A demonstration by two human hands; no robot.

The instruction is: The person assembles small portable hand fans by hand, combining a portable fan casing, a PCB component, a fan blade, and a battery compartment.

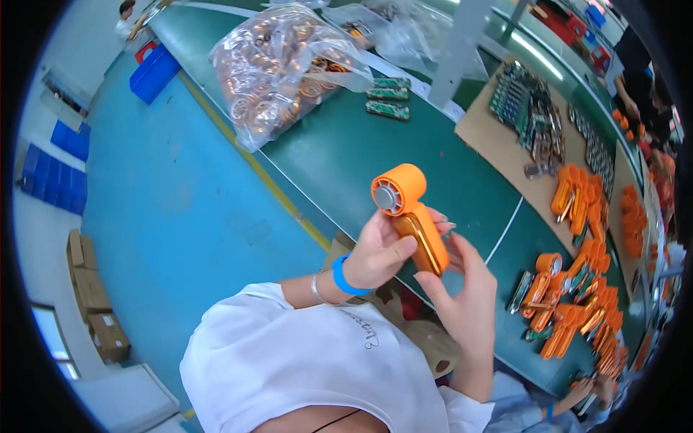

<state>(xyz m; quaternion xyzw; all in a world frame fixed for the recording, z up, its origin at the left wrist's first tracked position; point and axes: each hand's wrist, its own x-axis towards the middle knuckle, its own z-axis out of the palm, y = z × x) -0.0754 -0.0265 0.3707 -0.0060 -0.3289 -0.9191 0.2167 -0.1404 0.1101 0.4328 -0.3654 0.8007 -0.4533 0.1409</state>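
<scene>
An orange handheld fan (pixel 426 234) is up in front of my chest, over the near edge of the green table. Its round head with a grey hub points up and left, and a glossy gold-orange panel runs down the handle. My left hand (pixel 379 252) is closed round the upper handle, thumb lying on the front panel. At the lower end, my right hand (pixel 468 289) grips the handle between its thumb and fingers. Part of the fingers on both hands is hidden behind the fan.
A clear plastic bag (pixel 271 79) of round orange-copper parts lies on the table (pixel 339 162), beside several green circuit boards (pixel 388 108). More boards cover cardboard (pixel 484 130). At right are piles of orange fan housings (pixel 570 317) and a co-worker's hands (pixel 585 390). A grey post (pixel 458 54) stands behind.
</scene>
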